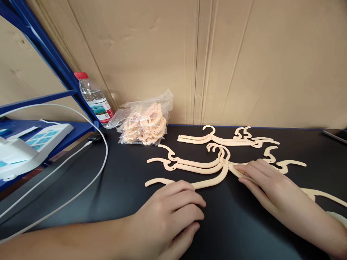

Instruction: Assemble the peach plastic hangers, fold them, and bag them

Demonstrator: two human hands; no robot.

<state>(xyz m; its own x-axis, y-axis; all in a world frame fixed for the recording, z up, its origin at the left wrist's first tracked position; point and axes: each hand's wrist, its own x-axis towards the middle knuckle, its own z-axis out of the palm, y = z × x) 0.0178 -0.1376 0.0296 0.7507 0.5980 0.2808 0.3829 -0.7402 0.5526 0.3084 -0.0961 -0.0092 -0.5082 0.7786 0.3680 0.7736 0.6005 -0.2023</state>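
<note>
Pressing flat with your right hand (261, 180): fingers open on the cream hangers (200, 167), fanned mid-way across the black table (121, 187). They are thin and curved, with hooks overlapping at one spot. Your left hand (173, 211) is loosely curled over the nearest hanger's arm; can't tell if it grips. A second hanger stack (227, 140) lies behind, apart. Your right forearm hides part of another hanger (325, 195). The bagged hangers (145, 122) and water bottle (94, 99) sit by the cardboard wall (271, 65). A white cable (104, 155) loops on the left. The bottle label is too small to read.
</note>
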